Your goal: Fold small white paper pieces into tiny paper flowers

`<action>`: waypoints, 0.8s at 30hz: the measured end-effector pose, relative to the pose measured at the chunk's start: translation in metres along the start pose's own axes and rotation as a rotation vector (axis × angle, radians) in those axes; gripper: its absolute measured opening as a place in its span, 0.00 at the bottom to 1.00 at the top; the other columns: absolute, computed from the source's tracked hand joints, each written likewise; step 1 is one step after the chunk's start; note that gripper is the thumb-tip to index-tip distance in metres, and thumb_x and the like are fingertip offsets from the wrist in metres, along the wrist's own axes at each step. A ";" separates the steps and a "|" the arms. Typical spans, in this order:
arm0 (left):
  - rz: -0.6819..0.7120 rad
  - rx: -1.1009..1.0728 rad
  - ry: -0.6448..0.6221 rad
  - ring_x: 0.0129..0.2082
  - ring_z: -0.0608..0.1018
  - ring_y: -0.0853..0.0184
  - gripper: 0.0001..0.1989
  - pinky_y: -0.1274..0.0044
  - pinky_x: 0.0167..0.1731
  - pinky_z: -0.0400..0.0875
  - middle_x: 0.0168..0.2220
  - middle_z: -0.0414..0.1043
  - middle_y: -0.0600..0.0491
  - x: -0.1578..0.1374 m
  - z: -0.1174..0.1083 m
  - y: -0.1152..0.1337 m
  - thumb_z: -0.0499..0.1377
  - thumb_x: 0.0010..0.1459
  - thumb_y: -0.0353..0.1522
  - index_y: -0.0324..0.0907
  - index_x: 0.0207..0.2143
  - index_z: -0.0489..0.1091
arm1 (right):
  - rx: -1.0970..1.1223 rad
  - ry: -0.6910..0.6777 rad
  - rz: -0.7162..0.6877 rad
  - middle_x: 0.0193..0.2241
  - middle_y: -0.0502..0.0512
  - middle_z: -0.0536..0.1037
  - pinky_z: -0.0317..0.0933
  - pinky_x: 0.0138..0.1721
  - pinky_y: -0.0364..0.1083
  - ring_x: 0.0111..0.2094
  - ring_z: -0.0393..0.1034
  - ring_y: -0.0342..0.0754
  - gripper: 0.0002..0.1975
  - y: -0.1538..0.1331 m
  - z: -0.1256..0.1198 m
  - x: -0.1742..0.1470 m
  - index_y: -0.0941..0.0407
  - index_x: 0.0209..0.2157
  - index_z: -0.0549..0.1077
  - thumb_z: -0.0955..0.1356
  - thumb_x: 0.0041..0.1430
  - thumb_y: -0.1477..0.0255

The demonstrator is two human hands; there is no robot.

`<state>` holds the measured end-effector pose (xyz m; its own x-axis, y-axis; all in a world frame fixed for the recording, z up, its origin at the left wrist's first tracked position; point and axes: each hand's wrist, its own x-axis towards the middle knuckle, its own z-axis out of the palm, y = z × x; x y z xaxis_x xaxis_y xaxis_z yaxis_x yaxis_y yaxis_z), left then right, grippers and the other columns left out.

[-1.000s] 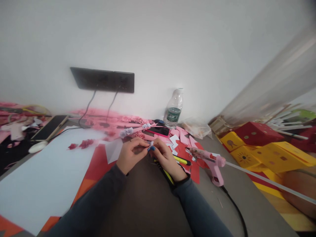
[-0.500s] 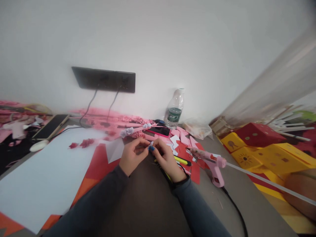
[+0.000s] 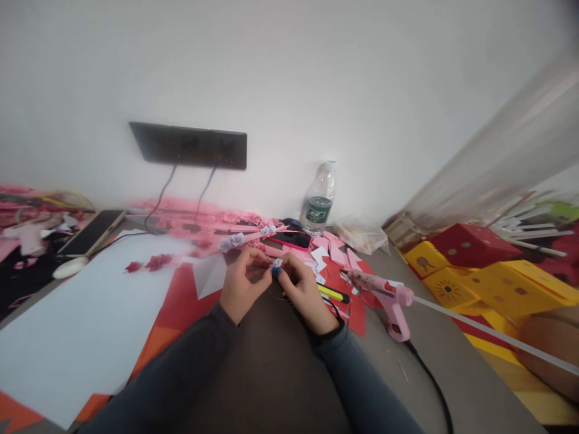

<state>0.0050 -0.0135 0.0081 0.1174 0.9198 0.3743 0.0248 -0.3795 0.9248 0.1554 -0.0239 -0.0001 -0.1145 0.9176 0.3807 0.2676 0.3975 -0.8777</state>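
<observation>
Between my fingertips is a small folded piece of white paper (image 3: 276, 263), mostly covered by the fingers. My left hand (image 3: 243, 282) pinches it from the left, thumb and forefinger meeting at its edge. From the right, my right hand (image 3: 305, 292) closes on it too, thumb with a blue nail pressed against it. Under and beside my right hand lies a yellow-and-black cutter knife (image 3: 333, 293). Just beyond the hands are white paper flowers (image 3: 231, 242) and a phone in a pink case (image 3: 292, 239).
A pink glue gun (image 3: 384, 295) with a long glue stick lies at right, its black cord running forward. Water bottle (image 3: 319, 202) stands by the wall. Large white sheets (image 3: 85, 313) cover the left; pink and red paper scraps (image 3: 337, 256) and yellow boxes (image 3: 497, 289) lie right.
More of the white paper shows between the fingertips now. Both hands stay in nearly the same place, still pinching it. The view has shifted very slightly.
</observation>
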 end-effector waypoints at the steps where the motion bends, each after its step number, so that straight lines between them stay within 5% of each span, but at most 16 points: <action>1: 0.020 0.025 0.009 0.35 0.82 0.68 0.08 0.77 0.37 0.80 0.33 0.76 0.52 0.000 0.000 0.000 0.61 0.50 0.26 0.42 0.34 0.66 | 0.020 0.009 0.007 0.22 0.46 0.61 0.49 0.25 0.43 0.23 0.55 0.43 0.06 0.000 0.001 0.000 0.54 0.30 0.63 0.63 0.61 0.70; 14: 0.371 0.354 0.016 0.38 0.81 0.66 0.09 0.77 0.38 0.79 0.36 0.79 0.50 0.003 -0.001 -0.001 0.58 0.55 0.21 0.41 0.34 0.74 | -0.059 0.053 0.014 0.19 0.44 0.58 0.48 0.23 0.42 0.21 0.53 0.42 0.05 -0.004 0.002 0.001 0.54 0.28 0.63 0.63 0.58 0.71; 24: 0.378 0.474 0.046 0.35 0.81 0.65 0.08 0.75 0.37 0.78 0.34 0.78 0.50 0.005 0.000 -0.007 0.59 0.54 0.21 0.41 0.32 0.76 | -0.159 0.081 0.013 0.18 0.42 0.56 0.47 0.22 0.42 0.20 0.53 0.41 0.08 0.000 0.006 0.003 0.53 0.25 0.59 0.63 0.58 0.71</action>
<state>0.0056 -0.0062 0.0036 0.1611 0.7120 0.6834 0.4301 -0.6739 0.6007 0.1493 -0.0211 -0.0011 -0.0343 0.9171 0.3971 0.4170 0.3743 -0.8283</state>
